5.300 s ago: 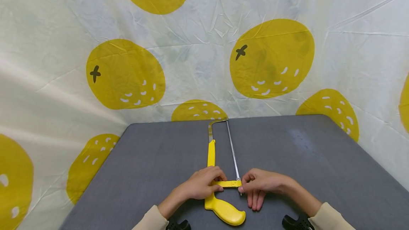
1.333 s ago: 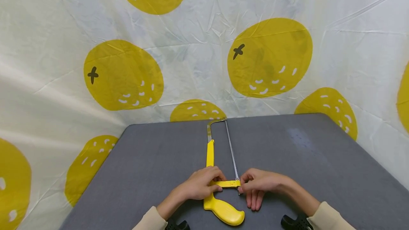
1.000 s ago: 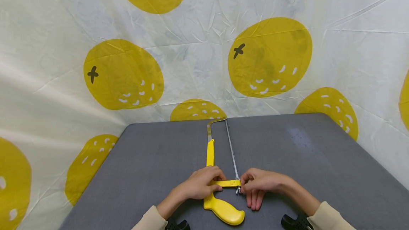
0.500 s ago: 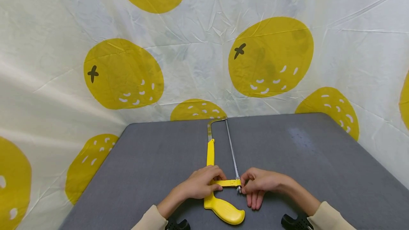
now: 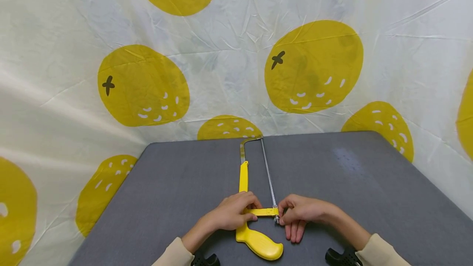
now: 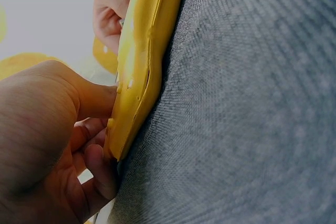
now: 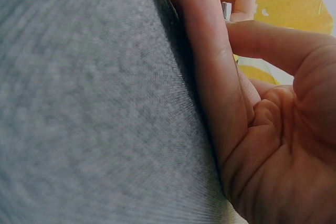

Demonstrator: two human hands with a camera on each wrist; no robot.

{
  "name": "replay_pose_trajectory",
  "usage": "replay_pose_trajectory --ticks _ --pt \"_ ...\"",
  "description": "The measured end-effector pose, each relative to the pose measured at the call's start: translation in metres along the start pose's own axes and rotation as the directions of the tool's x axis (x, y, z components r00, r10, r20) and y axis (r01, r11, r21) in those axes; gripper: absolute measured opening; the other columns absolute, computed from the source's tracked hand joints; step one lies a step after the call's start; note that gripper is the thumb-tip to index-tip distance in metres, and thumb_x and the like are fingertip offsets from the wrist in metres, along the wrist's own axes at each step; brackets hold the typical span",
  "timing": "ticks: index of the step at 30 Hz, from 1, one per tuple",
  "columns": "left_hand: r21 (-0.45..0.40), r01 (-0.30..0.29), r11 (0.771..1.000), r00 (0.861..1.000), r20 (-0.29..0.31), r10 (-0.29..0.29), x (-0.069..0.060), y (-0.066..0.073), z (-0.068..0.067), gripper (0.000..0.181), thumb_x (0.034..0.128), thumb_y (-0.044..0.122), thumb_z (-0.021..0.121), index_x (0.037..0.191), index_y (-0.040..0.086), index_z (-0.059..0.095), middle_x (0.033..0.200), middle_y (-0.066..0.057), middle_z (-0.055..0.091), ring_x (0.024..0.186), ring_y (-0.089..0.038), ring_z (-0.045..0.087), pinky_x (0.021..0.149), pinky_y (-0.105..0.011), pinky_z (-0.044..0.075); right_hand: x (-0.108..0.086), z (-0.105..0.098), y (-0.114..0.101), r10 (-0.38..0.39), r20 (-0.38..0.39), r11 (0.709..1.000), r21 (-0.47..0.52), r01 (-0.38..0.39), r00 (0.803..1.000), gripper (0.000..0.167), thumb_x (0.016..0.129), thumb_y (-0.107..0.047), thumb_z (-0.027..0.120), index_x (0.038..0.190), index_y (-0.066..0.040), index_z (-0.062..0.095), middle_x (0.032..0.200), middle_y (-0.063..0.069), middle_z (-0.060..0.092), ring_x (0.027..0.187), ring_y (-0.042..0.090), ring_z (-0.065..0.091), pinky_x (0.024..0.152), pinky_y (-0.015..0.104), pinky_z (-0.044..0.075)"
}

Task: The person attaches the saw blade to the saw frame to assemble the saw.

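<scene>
A hacksaw (image 5: 263,246) with a yellow grip and frame lies on the table, its thin metal blade (image 5: 267,171) on the right side. My left hand (image 5: 232,212) grips the yellow frame just beyond the grip, thumb on the near side. At the blade's near end, a small silver wing nut (image 5: 276,219) sticks out of the yellow crosspiece (image 5: 264,212). The thumb and forefinger of my right hand (image 5: 306,210) pinch that nut from the right. In the right wrist view, the other right fingers (image 7: 215,77) extend along the tabletop. These fingers mostly hide the nut there.
The grey cloth-covered table (image 5: 184,171) spreads around the saw. A pale sheet (image 5: 229,77) printed with yellow fruit hangs behind it, close to the saw's far end. Both forearms wear beige sleeves, with black wrist devices (image 5: 341,256) beneath.
The right fingertips have shifted slightly at the wing nut, which changes its angle and shows more than several seconds ago. The left hand and hacksaw stay in place; the head view drifts a little.
</scene>
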State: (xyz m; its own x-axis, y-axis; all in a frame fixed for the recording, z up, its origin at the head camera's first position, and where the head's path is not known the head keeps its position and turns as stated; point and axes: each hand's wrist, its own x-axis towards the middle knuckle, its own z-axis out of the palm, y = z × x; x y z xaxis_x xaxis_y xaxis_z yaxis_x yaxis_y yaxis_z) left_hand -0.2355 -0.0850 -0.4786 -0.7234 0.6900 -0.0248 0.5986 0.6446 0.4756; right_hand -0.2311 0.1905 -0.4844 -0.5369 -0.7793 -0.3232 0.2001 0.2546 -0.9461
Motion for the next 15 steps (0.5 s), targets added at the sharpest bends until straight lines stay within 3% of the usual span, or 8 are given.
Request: replay_pose_trajectory --ticks 15 --pt "0.006 -0.008 1.0 1.0 -0.013 0.008 -0.001 -0.007 0.01 0.015 0.0978 0.03 0.072 0.112 0.033 0.067 0.102 0.017 0.06 0.091 0.003 0.053 0.081 -0.02 0.045 0.005 0.002 0.011 -0.017 -0.018 0.999 -0.039 0.016 1.0 0.008 0.095 -0.005 0.062 0.099 0.0 0.059 0.073 0.01 0.074 0.058 0.012 0.073 0.054 0.028 0.058"
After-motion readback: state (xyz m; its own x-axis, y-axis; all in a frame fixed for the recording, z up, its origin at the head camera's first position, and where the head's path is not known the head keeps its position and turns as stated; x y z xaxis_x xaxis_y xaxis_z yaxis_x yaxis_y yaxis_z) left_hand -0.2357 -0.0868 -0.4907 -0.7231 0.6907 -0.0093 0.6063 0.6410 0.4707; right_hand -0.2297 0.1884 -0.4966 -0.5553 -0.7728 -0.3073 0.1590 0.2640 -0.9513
